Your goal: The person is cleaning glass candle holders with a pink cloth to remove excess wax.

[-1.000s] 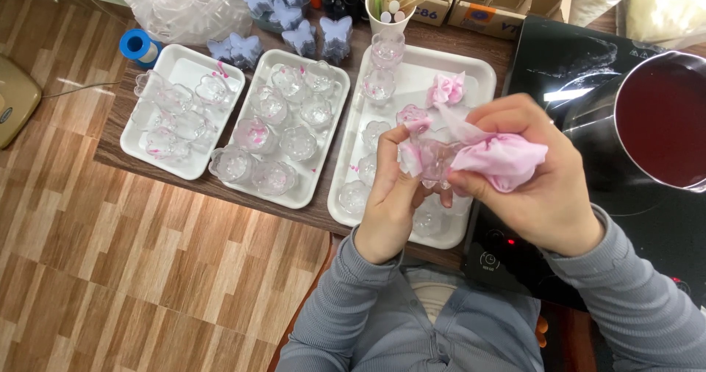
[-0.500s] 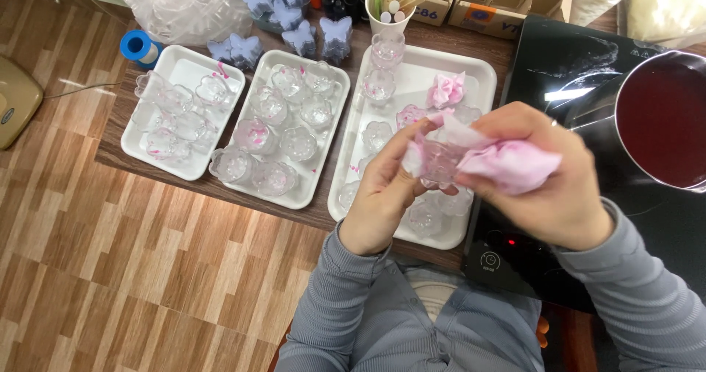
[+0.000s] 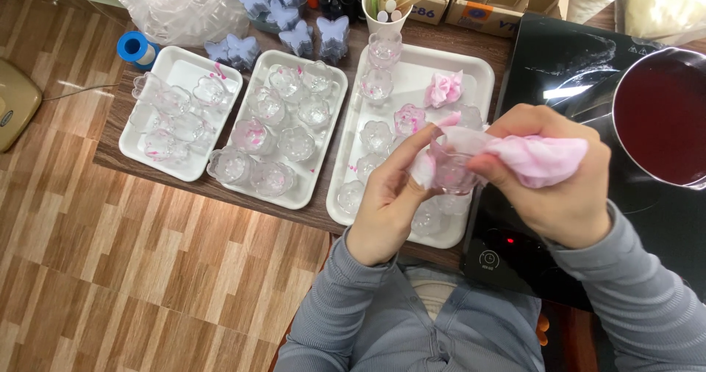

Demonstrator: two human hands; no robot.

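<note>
A small clear mould cup (image 3: 454, 175) sits above the right end of the white tray (image 3: 482, 70), pinched between both hands. The left hand (image 3: 390, 195) has its grip clenched on the cup's side; the right hand (image 3: 555, 177) grasps a pink stained cloth (image 3: 533, 158) pressed against the cup. A pot of red liquid (image 3: 662, 118) stands on the black cooktop (image 3: 559, 55) to the right.

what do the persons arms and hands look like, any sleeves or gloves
Both arms wear long grey-blue ribbed knit sleeves with snug cuffs at the wrists. The left hand and the right hand are bare: no gloves, and no rings or watch that I can make out.
</note>
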